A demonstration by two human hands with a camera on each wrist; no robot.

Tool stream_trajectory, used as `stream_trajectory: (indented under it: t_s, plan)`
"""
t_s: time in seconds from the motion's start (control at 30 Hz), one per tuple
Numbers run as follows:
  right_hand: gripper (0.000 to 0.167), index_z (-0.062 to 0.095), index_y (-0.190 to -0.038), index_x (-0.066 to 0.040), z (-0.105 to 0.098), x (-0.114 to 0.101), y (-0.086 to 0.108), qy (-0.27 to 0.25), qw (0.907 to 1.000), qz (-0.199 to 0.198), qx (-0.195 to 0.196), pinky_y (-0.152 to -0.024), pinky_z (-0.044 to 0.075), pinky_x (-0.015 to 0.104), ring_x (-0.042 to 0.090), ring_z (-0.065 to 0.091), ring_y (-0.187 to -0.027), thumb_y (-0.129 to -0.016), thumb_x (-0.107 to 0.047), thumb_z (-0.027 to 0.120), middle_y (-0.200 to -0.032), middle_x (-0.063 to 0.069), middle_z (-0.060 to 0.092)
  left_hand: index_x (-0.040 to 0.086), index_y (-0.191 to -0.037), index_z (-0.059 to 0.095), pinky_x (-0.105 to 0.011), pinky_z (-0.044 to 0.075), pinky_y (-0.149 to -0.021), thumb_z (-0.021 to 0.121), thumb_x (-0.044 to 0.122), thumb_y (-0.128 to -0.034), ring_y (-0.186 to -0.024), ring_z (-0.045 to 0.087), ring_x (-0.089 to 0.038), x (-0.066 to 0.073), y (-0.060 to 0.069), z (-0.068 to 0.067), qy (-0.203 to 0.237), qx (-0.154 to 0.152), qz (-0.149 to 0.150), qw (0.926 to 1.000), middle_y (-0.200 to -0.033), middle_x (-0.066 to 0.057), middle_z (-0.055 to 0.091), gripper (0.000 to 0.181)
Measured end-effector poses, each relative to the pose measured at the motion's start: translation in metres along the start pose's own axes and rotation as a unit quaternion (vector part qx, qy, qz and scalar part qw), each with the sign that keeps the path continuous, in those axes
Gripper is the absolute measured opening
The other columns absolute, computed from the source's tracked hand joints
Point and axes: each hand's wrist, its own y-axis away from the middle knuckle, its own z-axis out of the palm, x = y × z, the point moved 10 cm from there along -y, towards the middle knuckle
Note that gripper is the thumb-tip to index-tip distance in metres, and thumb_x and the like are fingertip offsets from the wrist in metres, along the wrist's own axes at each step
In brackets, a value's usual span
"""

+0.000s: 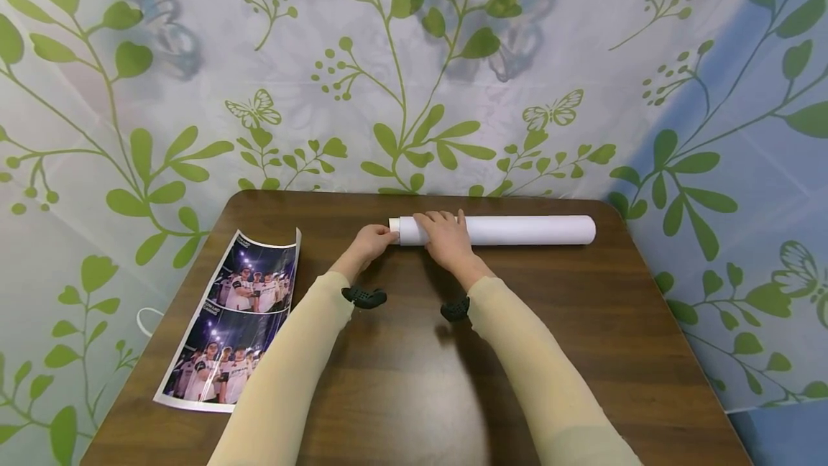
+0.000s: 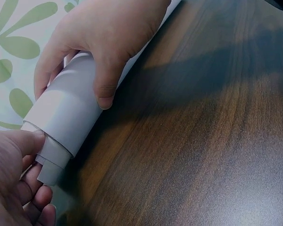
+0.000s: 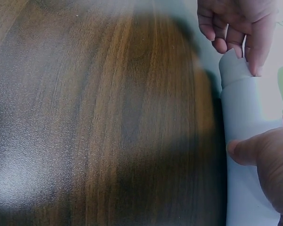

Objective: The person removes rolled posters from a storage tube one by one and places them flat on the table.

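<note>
The roll (image 1: 530, 230) is lying wound, nine-o'clock end (image 1: 394, 224) still uneven. Left fingers (image 1: 376, 234) are pinching that; right fingers (image 1: 445, 231) are gripping the roll.

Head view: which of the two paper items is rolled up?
The plain white paper roll, with the right grip on it. The glossy printed sheet, at left, lies spread open, picture side up.

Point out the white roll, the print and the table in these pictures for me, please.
Roll (image 1: 520, 230): head view, on its white outer side.
Print (image 1: 242, 310): head view, on the pale strip between its two images.
Table (image 1: 407, 351): head view, on its brown top.
</note>
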Motion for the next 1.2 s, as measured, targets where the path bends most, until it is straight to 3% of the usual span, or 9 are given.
stream_trajectory:
  t_s: [0.13,0.3,0.53,0.77,0.87,1.03,1.2]
  plan:
    - [0.071,0.046,-0.154,-0.023,-0.001,-0.001,0.000,0.000,1.0000,-0.004,0.004,-0.115,0.017,0.069,0.038,0.044,-0.139,-0.092,-0.016,0.079,-0.151,0.008,0.051,-0.001,-0.114,0.070,-0.031,0.041,-0.076,0.067,0.029,-0.1008,-0.093,0.049,-0.023,-0.001,-0.001,-0.005,0.008,0.018,-0.001,0.9998,-0.109,-0.011,0.061,0.033]
    - [0.071,0.046,-0.155,-0.023,-0.001,-0.001,-0.001,0.003,1.0000,-0.004,0.003,-0.115,0.017,0.069,0.038,0.044,-0.139,-0.092,-0.017,0.079,-0.151,0.008,0.051,-0.001,-0.113,0.071,-0.032,0.042,-0.079,0.070,0.028,-0.0986,-0.096,0.050,-0.024,-0.001,-0.001,-0.008,0.004,0.030,0.010,0.9995,-0.112,-0.012,0.062,0.033]
    - [0.070,0.047,-0.153,-0.021,-0.003,-0.002,0.000,0.002,0.9999,-0.006,0.010,-0.115,0.018,0.069,0.039,0.044,-0.138,-0.091,-0.016,0.080,-0.150,0.009,0.052,-0.001,-0.109,0.073,-0.031,0.041,-0.076,0.072,0.032,-0.0973,-0.092,0.049,-0.023,-0.004,-0.001,-0.012,-0.011,0.037,0.006,0.9992,-0.108,-0.011,0.063,0.035]
    - [0.070,0.047,-0.153,-0.022,-0.001,-0.003,0.000,-0.002,0.9999,-0.008,0.011,-0.115,0.018,0.070,0.039,0.044,-0.138,-0.092,-0.016,0.079,-0.150,0.009,0.052,-0.001,-0.098,0.070,-0.031,0.037,-0.068,0.073,0.036,-0.0962,-0.081,0.044,-0.021,-0.006,0.002,-0.014,-0.016,0.037,-0.010,0.9991,-0.092,-0.006,0.054,0.037]
    - [0.070,0.047,-0.154,-0.022,-0.001,-0.002,-0.001,-0.002,0.9999,-0.007,0.010,-0.114,0.019,0.070,0.039,0.044,-0.138,-0.092,-0.016,0.079,-0.150,0.009,0.052,-0.001,-0.105,0.070,-0.033,0.041,-0.074,0.072,0.035,-0.0967,-0.087,0.048,-0.023,-0.005,0.002,-0.016,-0.007,0.033,-0.009,0.9994,-0.098,-0.009,0.058,0.037]
    - [0.069,0.046,-0.154,-0.022,0.000,0.000,-0.001,-0.001,1.0000,0.004,0.004,-0.115,0.018,0.070,0.039,0.043,-0.139,-0.092,-0.016,0.078,-0.150,0.008,0.051,0.000,-0.122,0.068,-0.040,0.044,-0.094,0.066,0.033,-0.0998,-0.109,0.052,-0.027,-0.004,0.001,-0.017,0.018,0.023,-0.002,0.9996,-0.124,-0.014,0.061,0.039]
    - [0.066,0.047,-0.153,-0.021,0.001,-0.001,-0.002,-0.010,0.9999,0.010,0.000,-0.116,0.015,0.068,0.040,0.041,-0.140,-0.093,-0.017,0.075,-0.150,0.010,0.051,-0.001,-0.120,0.069,-0.040,0.043,-0.093,0.066,0.031,-0.1006,-0.107,0.051,-0.027,-0.006,0.000,-0.018,0.018,0.024,0.006,0.9995,-0.123,-0.015,0.061,0.038]
